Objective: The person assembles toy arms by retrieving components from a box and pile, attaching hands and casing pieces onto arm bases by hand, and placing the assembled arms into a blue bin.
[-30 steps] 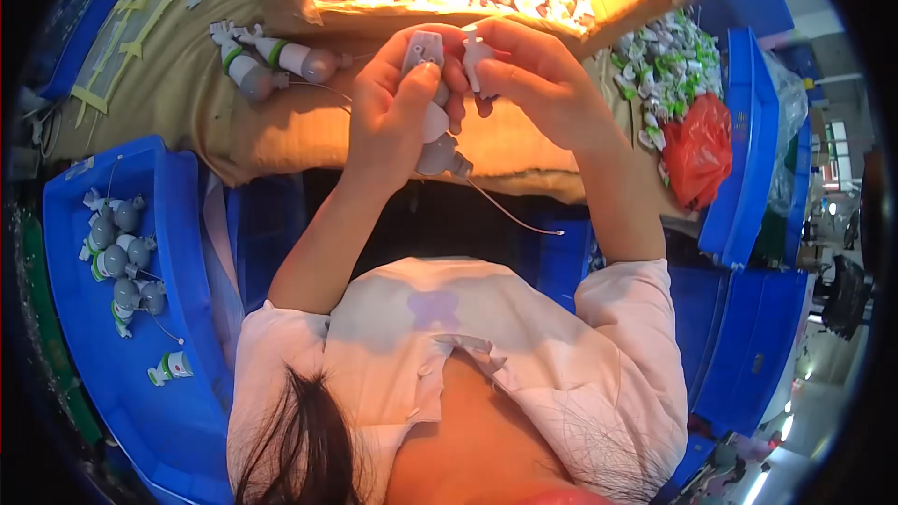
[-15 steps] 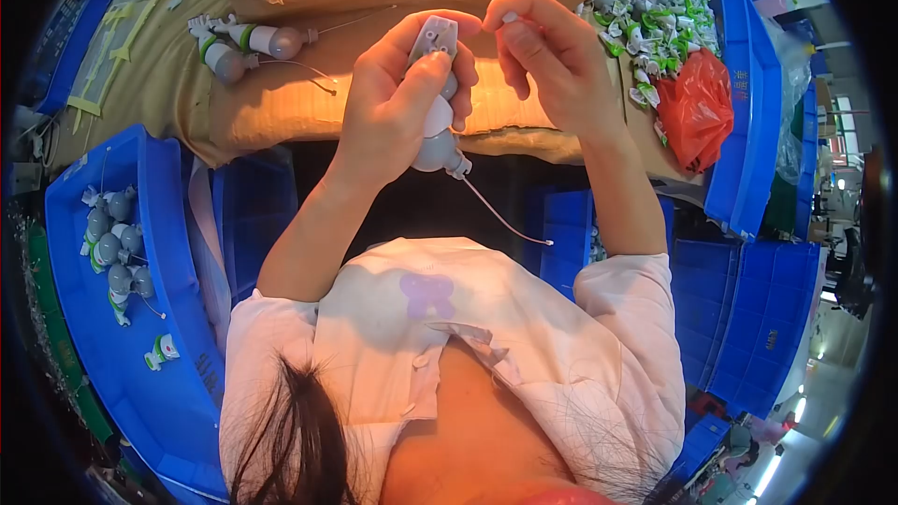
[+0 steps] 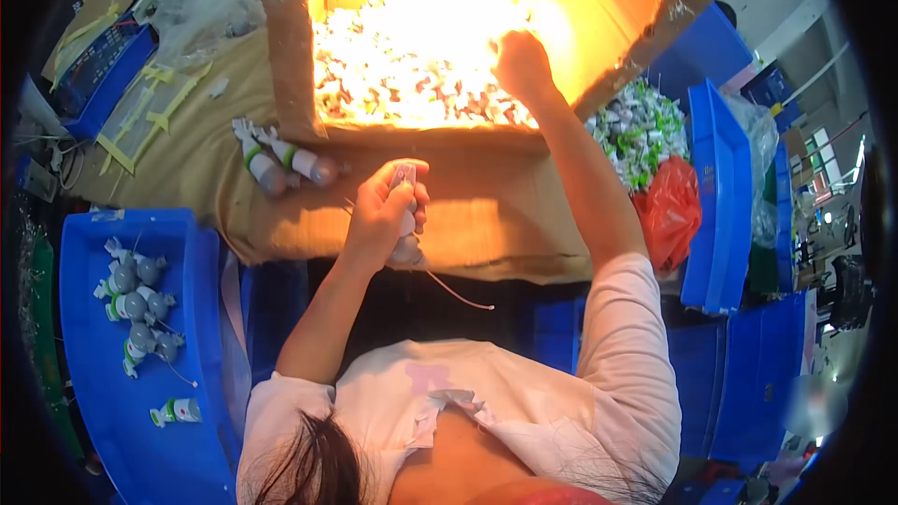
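Observation:
My left hand [image 3: 383, 215] is closed round a small toy figure [image 3: 407, 248] above the table's front edge. The figure's pale flat end points up past my thumb, and its grey round part shows below my fingers. A thin cord [image 3: 458, 292] trails from it to the lower right. Over the cardboard box [image 3: 421, 136], my right hand [image 3: 524, 65] reaches in at the right side, near a heap of small white parts [image 3: 412, 84]. Strong glare washes out the right fingers, so whether they hold anything is unclear.
Two similar toy figures [image 3: 301, 164] lie on the table at left. Several more [image 3: 140, 304] lie in a blue bin [image 3: 112, 430]. At right are a pile of green-and-white pieces [image 3: 645, 131], a red plastic bag [image 3: 669, 215] and a blue tray [image 3: 716, 196].
My right hand has moved away from the left hand, up into the box. My left hand still grips the toy figure, now lower in view. The camera view has shifted, showing more of the box.

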{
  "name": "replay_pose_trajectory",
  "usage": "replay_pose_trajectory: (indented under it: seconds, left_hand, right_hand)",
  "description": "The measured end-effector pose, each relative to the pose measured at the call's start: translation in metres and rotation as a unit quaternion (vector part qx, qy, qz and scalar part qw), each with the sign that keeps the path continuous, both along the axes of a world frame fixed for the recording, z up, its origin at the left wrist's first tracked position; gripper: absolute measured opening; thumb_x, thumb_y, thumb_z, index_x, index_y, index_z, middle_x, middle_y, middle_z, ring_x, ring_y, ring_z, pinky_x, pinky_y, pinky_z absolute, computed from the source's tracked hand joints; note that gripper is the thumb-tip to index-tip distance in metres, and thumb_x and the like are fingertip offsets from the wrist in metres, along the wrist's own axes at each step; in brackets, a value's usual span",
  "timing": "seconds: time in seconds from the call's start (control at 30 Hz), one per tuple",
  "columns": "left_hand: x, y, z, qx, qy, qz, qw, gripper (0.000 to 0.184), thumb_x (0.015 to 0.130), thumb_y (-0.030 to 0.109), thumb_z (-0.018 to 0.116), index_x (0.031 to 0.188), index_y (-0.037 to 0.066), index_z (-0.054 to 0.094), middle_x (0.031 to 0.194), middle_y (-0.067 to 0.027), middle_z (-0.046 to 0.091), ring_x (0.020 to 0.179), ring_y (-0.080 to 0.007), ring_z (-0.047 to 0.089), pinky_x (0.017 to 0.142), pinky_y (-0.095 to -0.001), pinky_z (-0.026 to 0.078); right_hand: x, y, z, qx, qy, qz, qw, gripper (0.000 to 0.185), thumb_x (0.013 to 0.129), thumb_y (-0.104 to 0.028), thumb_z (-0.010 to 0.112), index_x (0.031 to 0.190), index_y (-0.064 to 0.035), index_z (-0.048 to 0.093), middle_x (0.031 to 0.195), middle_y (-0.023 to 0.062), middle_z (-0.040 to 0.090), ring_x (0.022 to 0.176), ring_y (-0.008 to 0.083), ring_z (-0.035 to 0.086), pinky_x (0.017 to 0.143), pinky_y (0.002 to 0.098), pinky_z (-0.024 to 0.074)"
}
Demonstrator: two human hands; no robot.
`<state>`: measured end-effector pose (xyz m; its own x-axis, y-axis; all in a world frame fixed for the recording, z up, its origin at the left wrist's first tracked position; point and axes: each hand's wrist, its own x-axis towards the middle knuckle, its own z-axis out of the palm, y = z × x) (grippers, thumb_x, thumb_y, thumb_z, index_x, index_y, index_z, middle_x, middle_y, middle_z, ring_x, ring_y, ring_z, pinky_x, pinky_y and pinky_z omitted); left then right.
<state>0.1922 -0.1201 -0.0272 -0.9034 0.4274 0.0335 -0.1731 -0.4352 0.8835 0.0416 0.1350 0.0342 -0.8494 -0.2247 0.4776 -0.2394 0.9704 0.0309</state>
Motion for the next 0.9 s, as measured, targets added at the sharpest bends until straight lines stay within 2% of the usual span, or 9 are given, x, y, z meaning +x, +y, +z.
replay_pose_trajectory:
  seconds: [0.07, 0.17, 0.23, 0.37, 0.47, 0.53, 0.57, 0.73, 0.9]
  left_hand:
    - [-0.006, -0.003, -0.006, 0.011, -0.022, -0.016, 1.0, 0.024, 0.089, 0.015, 0.046, 0.107, 0.002, 0.052, 0.071, -0.001, 0.053, 0.054, -0.0052, 0.049, 0.048, -0.0187, 0.043]
    - [-0.016, -0.012, -0.012, 0.038, -0.049, -0.072, 0.995, 0.024, 0.089, 0.015, 0.046, 0.108, 0.002, 0.051, 0.073, -0.0013, 0.054, 0.058, -0.0044, 0.05, 0.051, -0.0181, 0.044]
    - [-0.019, -0.012, -0.016, 0.026, -0.037, -0.104, 0.994, 0.024, 0.089, 0.015, 0.045, 0.109, 0.002, 0.051, 0.075, -0.0012, 0.054, 0.061, -0.0041, 0.05, 0.055, -0.0185, 0.044]
    - [-0.019, -0.015, -0.011, 0.013, -0.021, -0.142, 0.99, 0.024, 0.089, 0.014, 0.045, 0.109, 0.002, 0.051, 0.077, 0.0005, 0.053, 0.062, -0.0038, 0.049, 0.059, -0.0191, 0.044]
    - [-0.02, -0.018, -0.011, 0.013, -0.03, -0.15, 0.988, 0.024, 0.089, 0.014, 0.044, 0.109, 0.003, 0.051, 0.077, 0.0007, 0.053, 0.064, -0.0036, 0.049, 0.059, -0.0189, 0.043]
    - [-0.02, -0.018, -0.012, 0.02, -0.01, -0.153, 0.988, 0.023, 0.089, 0.013, 0.043, 0.109, 0.003, 0.051, 0.077, 0.0007, 0.053, 0.064, -0.0035, 0.049, 0.059, -0.0188, 0.043]
    - [-0.019, -0.017, -0.012, 0.023, -0.015, -0.155, 0.987, 0.023, 0.089, 0.013, 0.043, 0.109, 0.003, 0.051, 0.077, 0.0007, 0.053, 0.064, -0.0035, 0.049, 0.059, -0.0188, 0.043]
    - [-0.019, -0.017, -0.012, 0.013, -0.004, -0.151, 0.988, 0.024, 0.089, 0.014, 0.043, 0.109, 0.002, 0.05, 0.076, 0.0005, 0.052, 0.063, -0.0036, 0.049, 0.059, -0.0191, 0.044]
    - [-0.016, -0.018, -0.008, 0.057, -0.086, -0.134, 0.986, 0.026, 0.088, 0.011, 0.043, 0.11, 0.001, 0.05, 0.076, -0.0023, 0.054, 0.059, -0.0062, 0.051, 0.051, -0.0201, 0.044]
  right_hand:
    - [-0.085, 0.02, -0.033, 0.113, 0.054, -0.049, 0.991, 0.015, 0.08, -0.016, 0.055, 0.08, -0.0023, 0.06, 0.068, 0.0144, 0.059, 0.059, 0.028, 0.052, 0.058, 0.0372, 0.0448]
    - [-0.088, 0.023, -0.03, -0.155, 0.185, 0.006, 0.971, 0.019, 0.077, -0.014, 0.05, 0.086, -0.0055, 0.064, 0.082, 0.0147, 0.064, 0.078, 0.0302, 0.06, 0.071, 0.0401, 0.0468]
    - [-0.062, -0.087, 0.054, 0.024, 0.073, 0.066, 0.995, 0.025, 0.081, -0.017, 0.05, 0.098, -0.0052, 0.064, 0.093, 0.0175, 0.063, 0.085, 0.0301, 0.061, 0.074, 0.0358, 0.0498]
    - [-0.153, -0.077, 0.023, 0.125, -0.047, 0.065, 0.989, 0.032, 0.084, -0.023, 0.049, 0.111, -0.0091, 0.06, 0.1, 0.0159, 0.062, 0.085, 0.0305, 0.061, 0.076, 0.0331, 0.0494]
    - [-0.195, -0.063, -0.008, -0.243, -0.287, 0.069, 0.924, 0.029, 0.085, -0.027, 0.048, 0.108, -0.0115, 0.059, 0.094, 0.015, 0.062, 0.083, 0.0315, 0.06, 0.075, 0.0357, 0.0483]
    - [-0.183, -0.075, 0.002, 0.169, -0.051, -0.003, 0.984, 0.023, 0.086, -0.023, 0.049, 0.098, -0.005, 0.057, 0.085, 0.0159, 0.061, 0.08, 0.0341, 0.059, 0.071, 0.0394, 0.0465]
    - [-0.175, -0.077, 0.005, 0.17, -0.057, -0.005, 0.984, 0.023, 0.086, -0.023, 0.049, 0.098, -0.005, 0.057, 0.085, 0.0159, 0.061, 0.08, 0.0341, 0.059, 0.071, 0.0394, 0.0465]
    - [-0.145, -0.071, -0.001, -0.034, 0.107, 0.137, 0.984, 0.019, 0.088, -0.02, 0.05, 0.097, -0.0045, 0.053, 0.078, 0.0165, 0.059, 0.075, 0.0359, 0.057, 0.067, 0.0429, 0.0448]
    - [-0.037, -0.087, 0.022, -0.164, -0.028, 0.149, 0.975, 0.024, 0.091, -0.024, 0.046, 0.103, -0.0062, 0.056, 0.075, 0.0143, 0.06, 0.069, 0.0281, 0.059, 0.066, 0.0378, 0.0456]
